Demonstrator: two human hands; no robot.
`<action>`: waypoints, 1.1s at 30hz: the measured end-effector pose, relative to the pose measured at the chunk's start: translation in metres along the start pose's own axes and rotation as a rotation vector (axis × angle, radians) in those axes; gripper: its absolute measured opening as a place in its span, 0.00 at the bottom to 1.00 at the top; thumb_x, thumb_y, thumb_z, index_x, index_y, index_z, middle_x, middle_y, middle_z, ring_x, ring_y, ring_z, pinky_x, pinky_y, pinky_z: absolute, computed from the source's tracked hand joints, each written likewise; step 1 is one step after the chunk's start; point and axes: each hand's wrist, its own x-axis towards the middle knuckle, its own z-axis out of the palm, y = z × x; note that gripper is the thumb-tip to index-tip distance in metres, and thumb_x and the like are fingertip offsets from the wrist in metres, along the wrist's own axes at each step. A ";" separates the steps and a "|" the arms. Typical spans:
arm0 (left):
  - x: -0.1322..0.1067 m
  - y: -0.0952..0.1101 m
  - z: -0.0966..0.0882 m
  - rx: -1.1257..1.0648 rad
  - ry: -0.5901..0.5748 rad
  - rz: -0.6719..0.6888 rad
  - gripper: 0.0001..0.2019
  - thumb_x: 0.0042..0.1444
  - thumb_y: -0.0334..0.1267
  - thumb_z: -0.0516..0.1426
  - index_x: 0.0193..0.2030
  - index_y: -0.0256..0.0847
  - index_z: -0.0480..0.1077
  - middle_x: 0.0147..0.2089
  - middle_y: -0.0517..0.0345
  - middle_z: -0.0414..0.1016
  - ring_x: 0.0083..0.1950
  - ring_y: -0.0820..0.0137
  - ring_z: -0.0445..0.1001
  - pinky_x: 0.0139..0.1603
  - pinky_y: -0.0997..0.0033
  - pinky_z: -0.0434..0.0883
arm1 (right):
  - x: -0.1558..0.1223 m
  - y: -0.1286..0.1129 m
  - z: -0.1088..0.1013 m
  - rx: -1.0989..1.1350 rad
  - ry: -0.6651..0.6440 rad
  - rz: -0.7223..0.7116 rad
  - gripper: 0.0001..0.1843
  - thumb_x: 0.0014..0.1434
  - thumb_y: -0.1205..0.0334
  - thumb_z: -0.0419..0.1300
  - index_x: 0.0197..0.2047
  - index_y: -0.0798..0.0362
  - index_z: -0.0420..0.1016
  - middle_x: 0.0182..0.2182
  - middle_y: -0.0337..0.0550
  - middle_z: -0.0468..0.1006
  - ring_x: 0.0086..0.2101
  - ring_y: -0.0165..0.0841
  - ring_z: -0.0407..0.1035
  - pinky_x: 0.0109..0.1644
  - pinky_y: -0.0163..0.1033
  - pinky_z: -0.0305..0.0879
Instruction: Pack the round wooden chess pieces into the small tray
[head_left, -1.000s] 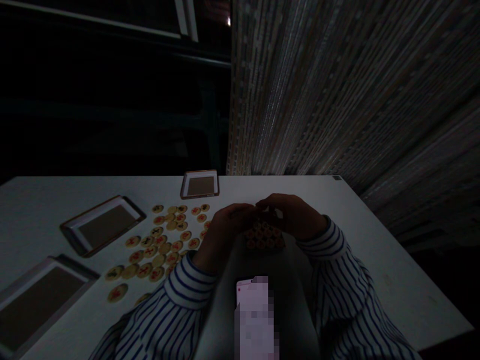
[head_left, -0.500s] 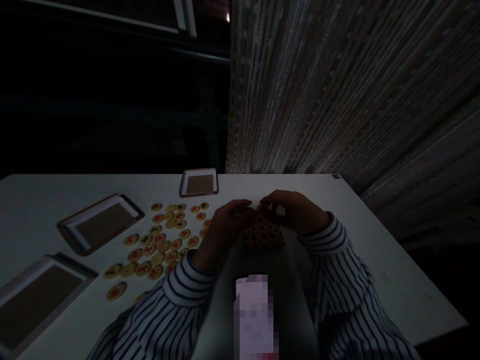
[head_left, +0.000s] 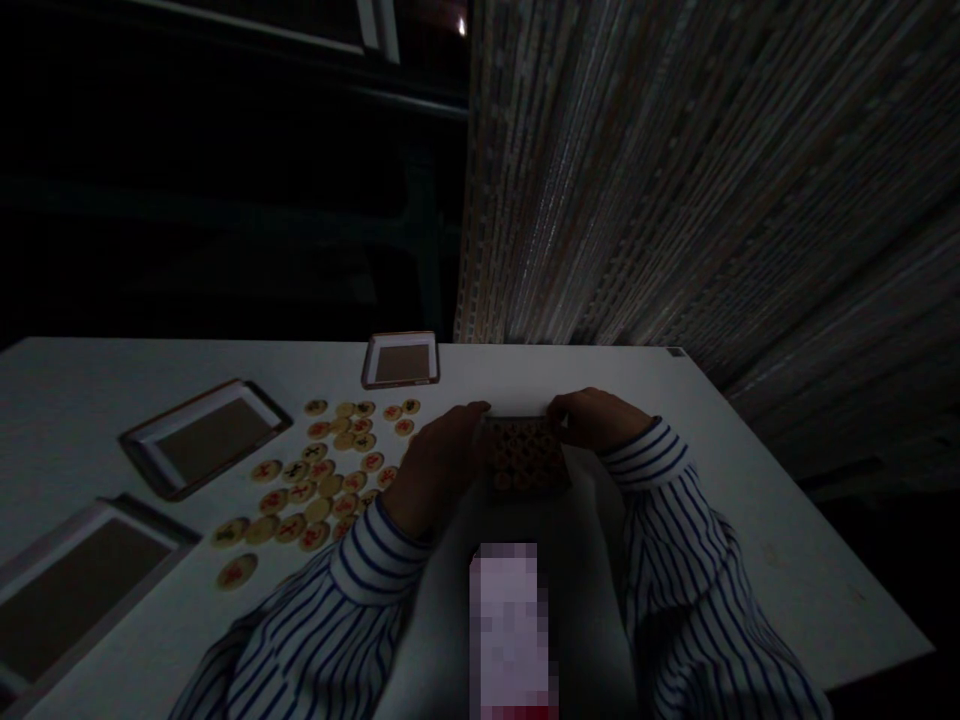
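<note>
A small box of Chinese chess pieces (head_left: 529, 458), with round pieces set in rows, sits in shadow in front of me. My left hand (head_left: 448, 452) grips its left side, fingers curled at the far left corner. On the opposite side, my right hand (head_left: 594, 418) pinches the far right corner. Left of my left arm, several loose Chinese chess pieces (head_left: 319, 468) lie spread on the white table (head_left: 750, 560), some showing red or dark characters and some plain.
An open shallow box (head_left: 206, 438) lies left of the loose pieces, a larger one (head_left: 90, 580) nearer at the left edge, and a smaller one (head_left: 401, 360) at the table's far edge. A phone (head_left: 510, 630), blurred out, is close to me. A string curtain (head_left: 637, 180) hangs behind.
My hands have moved apart from above the box's far edge to its two sides. The rows of pieces in the box now show more fully.
</note>
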 end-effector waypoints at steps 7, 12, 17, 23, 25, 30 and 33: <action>0.002 0.003 -0.008 0.033 -0.035 -0.032 0.19 0.57 0.40 0.47 0.53 0.35 0.61 0.49 0.50 0.71 0.49 0.65 0.69 0.49 0.64 0.67 | 0.008 -0.002 0.006 -0.048 -0.104 0.024 0.15 0.50 0.58 0.56 0.41 0.49 0.74 0.38 0.45 0.76 0.37 0.35 0.70 0.37 0.36 0.62; 0.002 0.000 -0.007 0.060 -0.057 -0.019 0.17 0.57 0.39 0.47 0.53 0.37 0.61 0.48 0.51 0.71 0.48 0.66 0.70 0.48 0.66 0.67 | 0.012 -0.002 0.011 -0.049 -0.154 0.036 0.15 0.50 0.57 0.55 0.41 0.51 0.74 0.38 0.47 0.76 0.38 0.36 0.70 0.38 0.36 0.63; 0.002 0.001 -0.008 0.088 -0.094 -0.018 0.17 0.57 0.40 0.48 0.53 0.38 0.61 0.47 0.51 0.71 0.47 0.65 0.70 0.47 0.66 0.67 | 0.015 -0.003 0.013 -0.036 -0.177 0.048 0.15 0.50 0.58 0.55 0.42 0.51 0.74 0.39 0.47 0.76 0.39 0.37 0.70 0.38 0.37 0.63; 0.002 0.003 -0.010 0.088 -0.101 -0.024 0.17 0.57 0.39 0.47 0.52 0.37 0.62 0.47 0.51 0.71 0.47 0.65 0.70 0.47 0.65 0.67 | 0.015 -0.004 0.012 -0.028 -0.195 0.054 0.15 0.50 0.58 0.56 0.41 0.50 0.74 0.40 0.47 0.76 0.39 0.37 0.70 0.39 0.36 0.63; 0.002 0.002 -0.010 0.083 -0.099 -0.016 0.17 0.57 0.39 0.47 0.52 0.37 0.62 0.47 0.50 0.71 0.47 0.65 0.70 0.47 0.65 0.67 | 0.014 -0.005 0.011 -0.039 -0.182 0.055 0.15 0.51 0.58 0.55 0.42 0.50 0.73 0.40 0.46 0.75 0.40 0.36 0.70 0.40 0.36 0.63; 0.003 0.001 -0.009 0.087 -0.109 -0.027 0.18 0.57 0.40 0.47 0.52 0.36 0.62 0.47 0.50 0.72 0.47 0.64 0.70 0.48 0.64 0.67 | 0.014 -0.006 0.009 -0.034 -0.205 0.055 0.15 0.51 0.59 0.55 0.43 0.49 0.73 0.40 0.46 0.76 0.39 0.35 0.70 0.39 0.35 0.63; 0.002 0.001 -0.009 0.098 -0.093 -0.027 0.18 0.57 0.40 0.47 0.52 0.36 0.63 0.47 0.50 0.72 0.47 0.64 0.70 0.48 0.63 0.67 | 0.014 -0.005 0.010 -0.031 -0.224 0.055 0.15 0.51 0.60 0.55 0.43 0.48 0.73 0.40 0.44 0.76 0.39 0.35 0.70 0.39 0.35 0.63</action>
